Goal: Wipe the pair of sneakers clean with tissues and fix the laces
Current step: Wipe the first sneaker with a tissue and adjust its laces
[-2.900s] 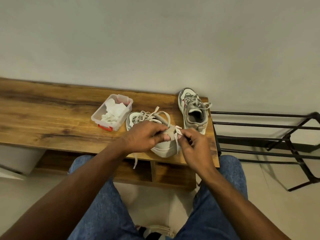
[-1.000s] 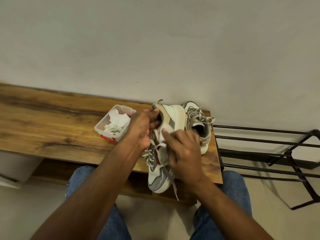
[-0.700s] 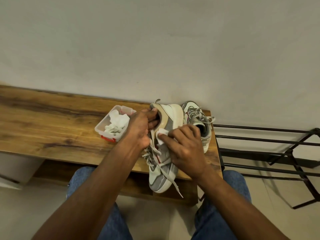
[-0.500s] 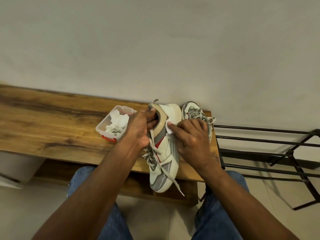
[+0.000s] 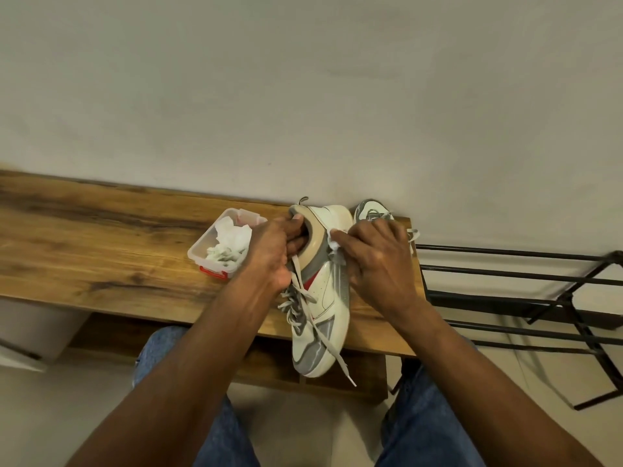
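Note:
A white and grey sneaker [image 5: 322, 308] with a red accent is held on its side over the front edge of the wooden bench [image 5: 101, 257], toe toward me, laces hanging loose. My left hand [image 5: 273, 251] grips its heel collar, fingers curled into the opening. My right hand [image 5: 374, 261] pinches a small white tissue [image 5: 333, 239] and presses it against the sneaker's side near the heel. The second sneaker [image 5: 371, 210] stands behind my right hand by the wall, mostly hidden.
A clear plastic box [image 5: 224, 246] with red clips holds crumpled tissues, just left of my left hand. A black metal rack [image 5: 519, 284] stands to the right of the bench. My knees in blue jeans sit below the bench edge.
The sneaker was turned from lying flat to on its side, toe toward me. My right hand with the tissue has slid up the shoe's side toward the heel.

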